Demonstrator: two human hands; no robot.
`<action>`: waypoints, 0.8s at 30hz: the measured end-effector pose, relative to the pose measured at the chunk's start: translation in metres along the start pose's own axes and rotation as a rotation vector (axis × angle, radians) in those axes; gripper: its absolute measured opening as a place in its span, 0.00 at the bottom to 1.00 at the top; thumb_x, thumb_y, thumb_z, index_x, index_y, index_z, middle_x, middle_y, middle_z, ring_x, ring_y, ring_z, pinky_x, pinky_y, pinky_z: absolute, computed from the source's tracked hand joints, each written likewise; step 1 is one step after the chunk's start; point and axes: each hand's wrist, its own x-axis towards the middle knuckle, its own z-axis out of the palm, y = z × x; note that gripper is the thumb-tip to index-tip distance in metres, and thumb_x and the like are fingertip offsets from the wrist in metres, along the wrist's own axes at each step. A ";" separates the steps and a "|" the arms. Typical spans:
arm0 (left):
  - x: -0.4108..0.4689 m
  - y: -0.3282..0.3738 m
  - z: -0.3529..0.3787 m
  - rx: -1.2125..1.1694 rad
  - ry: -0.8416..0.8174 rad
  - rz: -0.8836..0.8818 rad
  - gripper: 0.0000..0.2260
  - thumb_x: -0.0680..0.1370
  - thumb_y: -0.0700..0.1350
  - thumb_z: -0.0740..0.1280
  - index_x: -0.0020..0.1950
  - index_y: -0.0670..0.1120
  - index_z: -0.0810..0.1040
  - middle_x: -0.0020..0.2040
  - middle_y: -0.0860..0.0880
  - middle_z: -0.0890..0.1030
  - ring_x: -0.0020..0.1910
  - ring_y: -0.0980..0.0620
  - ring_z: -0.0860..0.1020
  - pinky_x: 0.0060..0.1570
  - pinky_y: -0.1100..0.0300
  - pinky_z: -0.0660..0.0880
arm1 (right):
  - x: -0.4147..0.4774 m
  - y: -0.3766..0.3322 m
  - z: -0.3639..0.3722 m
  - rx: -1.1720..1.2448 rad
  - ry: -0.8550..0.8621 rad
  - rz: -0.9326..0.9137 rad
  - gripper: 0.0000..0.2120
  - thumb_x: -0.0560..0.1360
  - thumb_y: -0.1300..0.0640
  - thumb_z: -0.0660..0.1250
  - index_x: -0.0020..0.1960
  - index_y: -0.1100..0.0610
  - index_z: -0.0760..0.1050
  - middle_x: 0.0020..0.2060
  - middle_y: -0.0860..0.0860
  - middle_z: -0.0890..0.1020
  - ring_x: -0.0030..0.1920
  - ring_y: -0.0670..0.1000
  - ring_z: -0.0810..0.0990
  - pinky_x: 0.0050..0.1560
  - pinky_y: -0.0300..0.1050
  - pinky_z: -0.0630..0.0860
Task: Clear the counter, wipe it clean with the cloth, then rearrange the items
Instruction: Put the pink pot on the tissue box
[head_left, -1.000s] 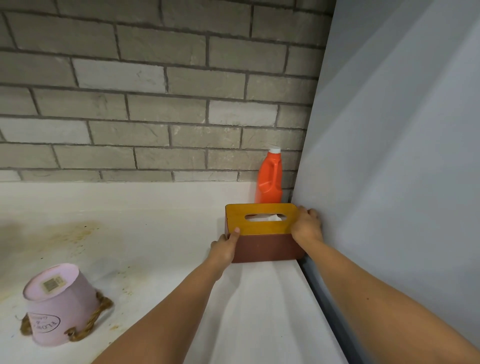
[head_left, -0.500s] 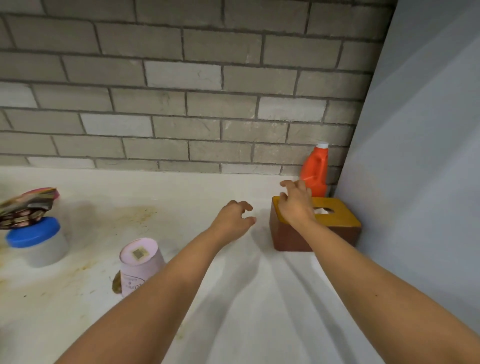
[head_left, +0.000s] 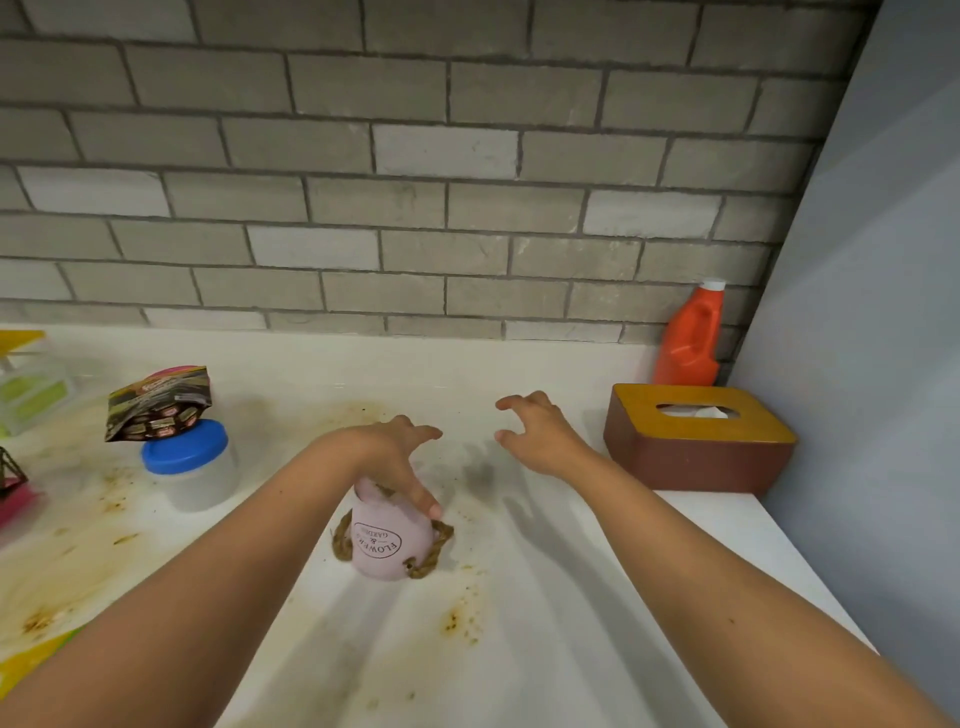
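Midway along the stained white counter (head_left: 519, 649), nearer its front edge, the small pink pot with rope handles (head_left: 387, 545) stands upside down. The left hand (head_left: 392, 457) lies over its base, thumb against the side, fingers spread and not yet wrapped. Just beyond, the right hand (head_left: 535, 436) hovers loosely open and holds nothing. I would close the fingers opposite the thumb before lifting, so the loose rope doesn't drag through the stains

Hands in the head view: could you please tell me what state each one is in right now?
Left hand: open, thumb touching the pink flower pot, no closed grip.
Right hand: open, holding nothing.
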 end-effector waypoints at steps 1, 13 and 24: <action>-0.001 -0.004 0.002 0.008 -0.023 -0.009 0.48 0.65 0.60 0.75 0.76 0.57 0.48 0.74 0.51 0.54 0.73 0.45 0.59 0.65 0.49 0.68 | -0.002 -0.004 0.005 -0.008 -0.044 0.000 0.22 0.79 0.53 0.60 0.72 0.53 0.63 0.69 0.55 0.61 0.71 0.56 0.59 0.68 0.47 0.61; 0.002 -0.030 0.029 0.008 -0.054 -0.006 0.54 0.63 0.60 0.76 0.76 0.57 0.40 0.73 0.48 0.55 0.72 0.43 0.61 0.65 0.47 0.68 | -0.020 -0.029 0.038 -0.111 -0.288 0.088 0.24 0.79 0.48 0.59 0.73 0.50 0.60 0.71 0.54 0.59 0.71 0.56 0.61 0.66 0.48 0.66; -0.006 -0.029 0.022 -0.086 0.189 0.089 0.36 0.67 0.52 0.75 0.70 0.52 0.60 0.58 0.47 0.68 0.55 0.45 0.73 0.51 0.54 0.74 | -0.033 -0.034 0.037 0.010 -0.241 0.148 0.22 0.79 0.49 0.59 0.72 0.51 0.63 0.70 0.54 0.62 0.68 0.55 0.67 0.63 0.44 0.67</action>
